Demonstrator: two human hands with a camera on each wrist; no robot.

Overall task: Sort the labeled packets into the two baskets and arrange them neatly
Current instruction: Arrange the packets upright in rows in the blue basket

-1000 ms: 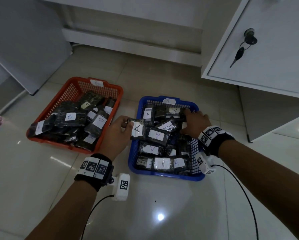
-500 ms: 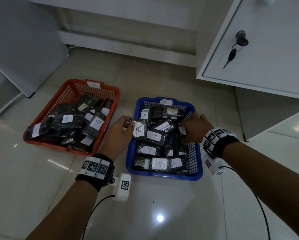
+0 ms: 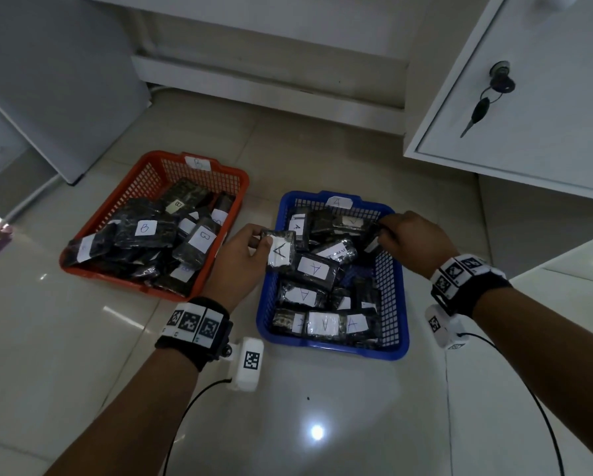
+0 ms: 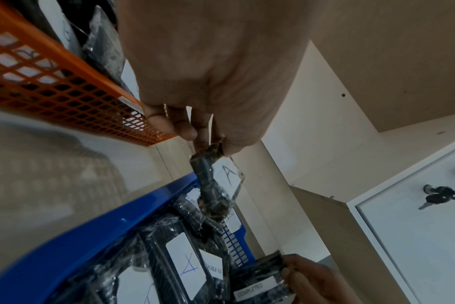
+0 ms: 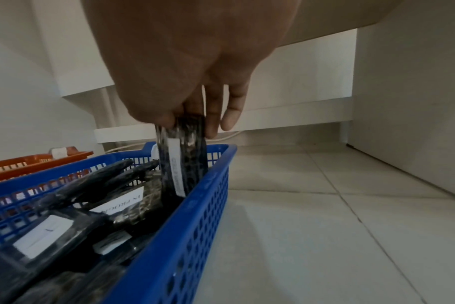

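Observation:
Two mesh baskets sit on the tiled floor. The orange basket (image 3: 240, 187) on the left holds several dark packets with white B labels. The blue basket (image 3: 400, 297) on the right holds several packets labeled A. My left hand (image 3: 243, 255) pinches a dark packet with an A label (image 3: 280, 249) over the blue basket's left rim; the same A packet (image 4: 216, 185) hangs from my fingers in the left wrist view. My right hand (image 3: 408, 240) grips another dark packet (image 5: 181, 156) upright at the basket's far right side, its lower end inside the basket (image 5: 195, 205).
A white cabinet door (image 3: 528, 108) with a key in its lock (image 3: 484, 104) stands at the right. A white ledge (image 3: 271, 84) runs along the wall behind the baskets. A grey panel (image 3: 58, 80) stands at the left. Bare floor tiles (image 3: 322, 424) lie in front.
My right hand has closed on a packet at the basket's far right and lifted it upright. The left hand keeps holding the A packet at the left rim. The head view shifted slightly.

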